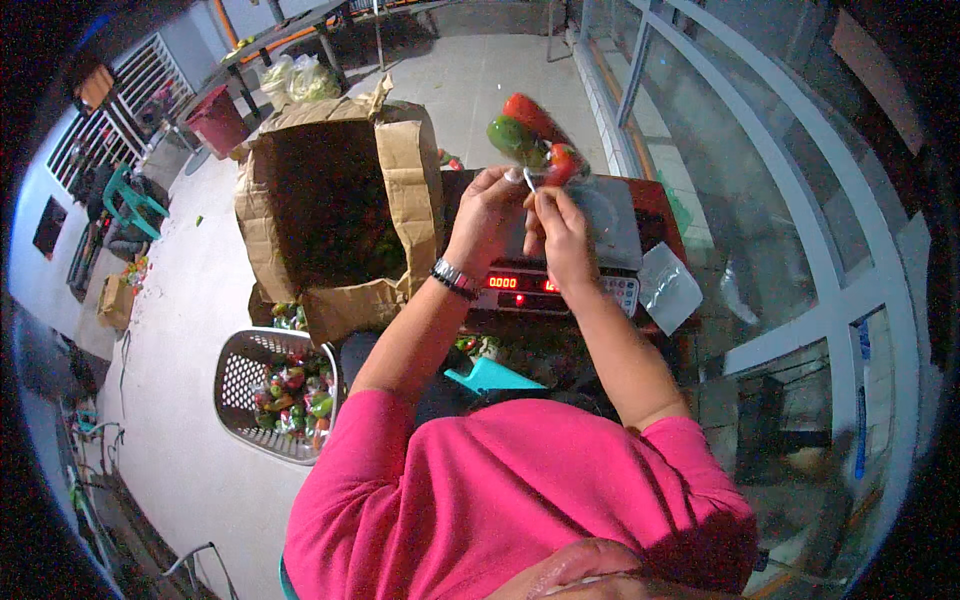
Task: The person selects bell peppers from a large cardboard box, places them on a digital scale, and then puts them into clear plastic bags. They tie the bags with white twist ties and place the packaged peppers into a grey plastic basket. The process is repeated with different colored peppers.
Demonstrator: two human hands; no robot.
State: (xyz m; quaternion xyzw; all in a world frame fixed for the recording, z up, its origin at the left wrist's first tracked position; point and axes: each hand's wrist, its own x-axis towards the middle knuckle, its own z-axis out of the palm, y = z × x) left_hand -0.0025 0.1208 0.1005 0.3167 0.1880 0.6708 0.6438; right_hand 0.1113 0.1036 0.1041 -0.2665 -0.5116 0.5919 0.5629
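A clear plastic bag of red and green bell peppers [520, 135] is held up over the far part of a digital scale [612, 215]. My left hand [482, 212] is closed around the gathered neck of the bag. From the other side, my right hand [562, 225] pinches the same neck, where a short white strip of twisted plastic shows between the fingers. The peppers hang beyond my fingertips, apart from the scale plate as far as I can tell. Red digits glow on the scale's front, partly hidden by my right wrist.
A big open cardboard box [410, 190] stands left of the scale, its inside dark. Below it, a pale plastic basket [232, 385] holds several bagged peppers. An empty-looking clear bag [668, 288] lies at the scale's right. A turquoise scoop-like piece [495, 376] sits near my lap. Glass-panelled framing [790, 150] runs along the right.
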